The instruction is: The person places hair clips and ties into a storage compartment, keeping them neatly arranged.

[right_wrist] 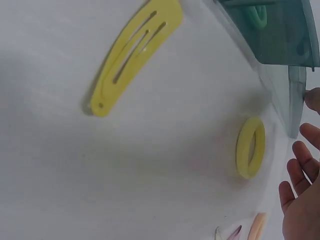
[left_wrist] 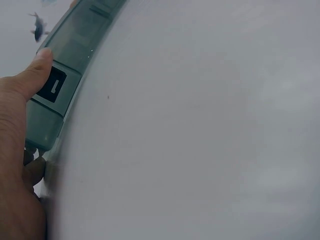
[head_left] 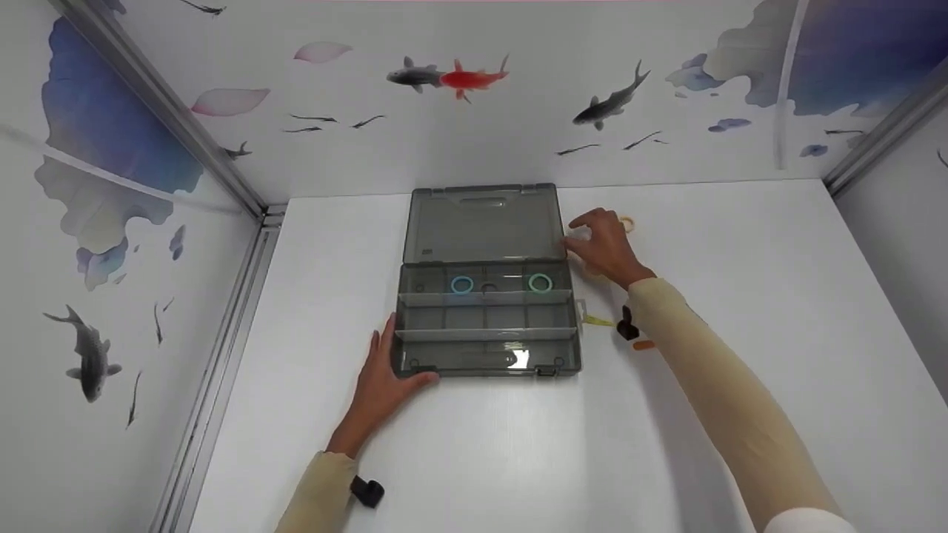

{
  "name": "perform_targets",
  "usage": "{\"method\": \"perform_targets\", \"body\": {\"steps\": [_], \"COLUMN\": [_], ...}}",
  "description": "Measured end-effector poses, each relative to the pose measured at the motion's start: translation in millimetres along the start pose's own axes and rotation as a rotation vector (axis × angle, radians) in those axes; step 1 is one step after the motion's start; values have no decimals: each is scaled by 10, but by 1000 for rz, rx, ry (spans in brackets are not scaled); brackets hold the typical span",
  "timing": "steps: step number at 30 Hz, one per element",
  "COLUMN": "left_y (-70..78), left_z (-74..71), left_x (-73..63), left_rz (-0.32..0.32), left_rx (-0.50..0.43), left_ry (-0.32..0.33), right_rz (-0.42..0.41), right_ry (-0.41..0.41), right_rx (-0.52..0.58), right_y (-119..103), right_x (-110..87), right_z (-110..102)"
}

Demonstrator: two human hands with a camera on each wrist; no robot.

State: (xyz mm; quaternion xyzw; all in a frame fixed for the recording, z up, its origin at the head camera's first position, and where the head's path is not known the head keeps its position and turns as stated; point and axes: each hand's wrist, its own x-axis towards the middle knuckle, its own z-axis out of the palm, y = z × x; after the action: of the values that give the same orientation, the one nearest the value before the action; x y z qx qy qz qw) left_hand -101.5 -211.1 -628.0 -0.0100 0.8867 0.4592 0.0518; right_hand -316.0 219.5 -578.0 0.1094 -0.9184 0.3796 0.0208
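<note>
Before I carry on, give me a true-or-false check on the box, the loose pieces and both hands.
1. The box has its lid open. True.
2. The blue ring and green ring lie in the row farthest from the lid. False: they lie in the row nearest the lid.
3. The left hand holds the box at its near left corner. True.
4. The yellow hair clip is inside the box. False: it lies on the table, to the right of the box.
5. The yellow ring lies outside the box. True.
6. The right hand is at the lid's left edge. False: it is at the right edge.
</note>
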Motion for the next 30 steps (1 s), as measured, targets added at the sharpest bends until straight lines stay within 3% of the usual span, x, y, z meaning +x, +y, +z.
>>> {"method": "perform_targets", "body": {"steps": [6, 20, 30], "left_y": [6, 19, 4], "left_z": [4, 6, -2], "left_x": [3, 1, -4], "left_rz": [11, -1, -3], "left_rx": [-5, 17, 1], "left_ry": [-3, -4, 5], "right_rz": [12, 131, 239], "right_ry": [34, 107, 87], "right_rx": [17, -33, -73], "right_y": [128, 475, 640], "right_x": [-5, -93, -165], "right_z": [-53, -285, -442]}}
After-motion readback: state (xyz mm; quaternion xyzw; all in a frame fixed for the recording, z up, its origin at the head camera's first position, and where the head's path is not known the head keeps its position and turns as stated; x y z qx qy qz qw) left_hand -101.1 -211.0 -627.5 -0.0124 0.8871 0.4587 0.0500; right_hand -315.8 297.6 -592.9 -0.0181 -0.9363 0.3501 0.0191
